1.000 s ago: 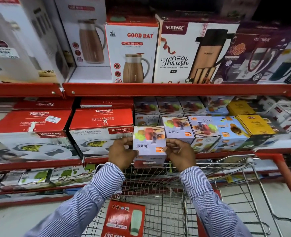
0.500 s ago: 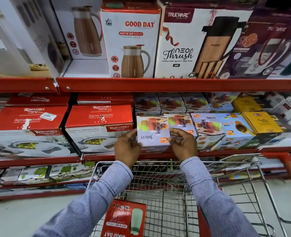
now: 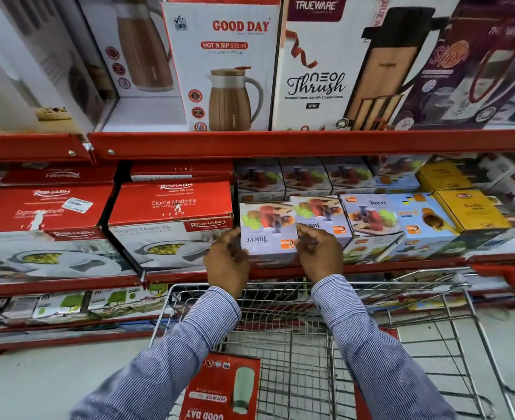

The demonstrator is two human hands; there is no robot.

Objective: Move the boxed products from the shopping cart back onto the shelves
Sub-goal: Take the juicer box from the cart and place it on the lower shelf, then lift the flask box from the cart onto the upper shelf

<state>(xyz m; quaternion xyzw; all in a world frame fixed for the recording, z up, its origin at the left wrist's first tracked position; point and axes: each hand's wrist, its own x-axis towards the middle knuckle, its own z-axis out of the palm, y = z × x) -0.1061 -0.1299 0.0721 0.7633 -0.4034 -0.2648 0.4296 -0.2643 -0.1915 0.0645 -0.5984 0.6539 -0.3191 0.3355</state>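
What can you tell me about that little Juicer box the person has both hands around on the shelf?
The Juicer box is a small pale cardboard carton printed with a red juicer and fruit, "Juicer" printed upside down, and an orange logo at one corner. It sits at the front of the middle red shelf, between a red-and-white casserole box and a matching juicer carton. The left hand cups its left side, and the right hand its right edge; fingers look loose.
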